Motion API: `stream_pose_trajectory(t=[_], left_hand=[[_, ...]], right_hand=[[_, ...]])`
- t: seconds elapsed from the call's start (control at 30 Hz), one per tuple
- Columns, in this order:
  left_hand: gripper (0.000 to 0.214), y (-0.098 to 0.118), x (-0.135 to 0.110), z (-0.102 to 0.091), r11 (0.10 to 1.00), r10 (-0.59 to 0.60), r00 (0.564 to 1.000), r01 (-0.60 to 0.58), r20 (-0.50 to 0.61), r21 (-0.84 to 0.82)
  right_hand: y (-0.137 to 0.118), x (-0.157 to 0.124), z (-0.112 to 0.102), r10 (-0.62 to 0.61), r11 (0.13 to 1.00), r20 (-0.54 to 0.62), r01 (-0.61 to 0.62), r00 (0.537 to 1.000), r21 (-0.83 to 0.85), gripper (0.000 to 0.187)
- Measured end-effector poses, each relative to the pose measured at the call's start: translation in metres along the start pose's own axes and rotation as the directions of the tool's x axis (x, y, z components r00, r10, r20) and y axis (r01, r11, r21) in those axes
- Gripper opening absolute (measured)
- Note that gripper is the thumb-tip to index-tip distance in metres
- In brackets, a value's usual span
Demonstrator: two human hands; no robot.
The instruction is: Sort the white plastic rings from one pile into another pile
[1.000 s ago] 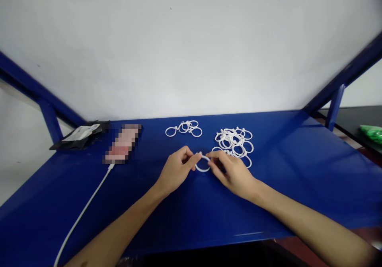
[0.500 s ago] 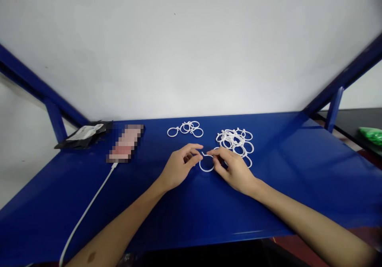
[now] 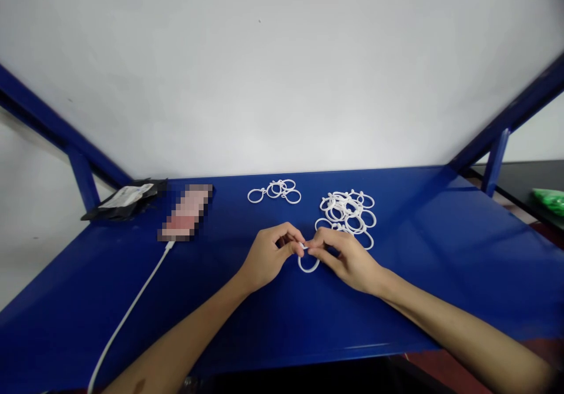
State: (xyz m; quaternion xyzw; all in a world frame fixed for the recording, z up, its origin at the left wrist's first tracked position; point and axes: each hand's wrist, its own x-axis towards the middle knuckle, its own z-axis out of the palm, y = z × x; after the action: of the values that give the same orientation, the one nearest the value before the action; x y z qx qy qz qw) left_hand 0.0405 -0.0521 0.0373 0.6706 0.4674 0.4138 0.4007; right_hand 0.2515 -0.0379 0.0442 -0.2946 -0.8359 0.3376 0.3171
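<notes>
Nearest the camera, two bare forearms reach in over the blue table (image 3: 440,265), and the left hand (image 3: 267,259) and right hand (image 3: 348,259) meet at its middle over one white plastic ring (image 3: 308,266). Thumb and forefinger of each hand are pinched shut on the top of the ring, where its two ends come together, while the lower loop hangs free just above the tabletop. The ring looks thin and very light, springy rather than rigid, and probably smooth enough to slip, so the sound hold is right at the two ends beside the opening, as the fingers have it. Just beyond the right hand lies a heap of loose rings (image 3: 348,212); farther back, a smaller group of rings (image 3: 275,191). To the left sit a phone (image 3: 187,212) with a white cable (image 3: 127,315) and a black pouch (image 3: 123,197), against the white wall (image 3: 282,71).
</notes>
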Motion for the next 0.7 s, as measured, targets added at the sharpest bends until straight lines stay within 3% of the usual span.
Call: stream_pose_trajectory(t=[0.13, 0.27, 0.33, 0.4, 0.53, 0.6, 0.7], left_hand=[[0.017, 0.0, -0.001, 0.002, 0.996, 0.032, 0.999, -0.031, -0.015, 0.087], [0.015, -0.007, 0.008, 0.003, 0.956, 0.122, 0.992, -0.106, -0.043, 0.274], [0.017, -0.012, 0.018, 0.003, 0.879, 0.171, 0.983, -0.121, -0.068, 0.461], [0.027, -0.017, 0.031, 0.004, 0.744, 0.21, 0.976, -0.122, -0.057, 0.657], [0.032, -0.027, 0.058, 0.006, 0.485, 0.221, 0.974, -0.149, 0.044, 0.862], [0.022, -0.031, 0.068, 0.006, 0.458, 0.218, 0.974, -0.163, 0.068, 0.874], [0.015, -0.034, 0.071, 0.004, 0.475, 0.228, 0.969, -0.194, 0.093, 0.858]], right_hand=[[0.002, 0.001, -0.002, -0.043, 0.999, 0.049, 0.043, 0.998, -0.003, 0.016], [0.01, 0.007, -0.006, -0.088, 0.989, -0.054, 0.08, 0.995, -0.123, 0.017], [0.017, 0.011, -0.014, -0.097, 0.965, -0.152, 0.056, 0.984, -0.257, 0.02], [0.027, 0.013, -0.027, -0.103, 0.909, -0.253, -0.012, 0.962, -0.416, 0.023], [0.05, 0.014, -0.055, -0.095, 0.721, -0.341, -0.171, 0.935, -0.671, 0.028], [0.057, 0.015, -0.063, -0.078, 0.659, -0.352, -0.217, 0.933, -0.72, 0.03], [0.056, 0.015, -0.064, -0.107, 0.649, -0.392, -0.234, 0.914, -0.724, 0.03]])
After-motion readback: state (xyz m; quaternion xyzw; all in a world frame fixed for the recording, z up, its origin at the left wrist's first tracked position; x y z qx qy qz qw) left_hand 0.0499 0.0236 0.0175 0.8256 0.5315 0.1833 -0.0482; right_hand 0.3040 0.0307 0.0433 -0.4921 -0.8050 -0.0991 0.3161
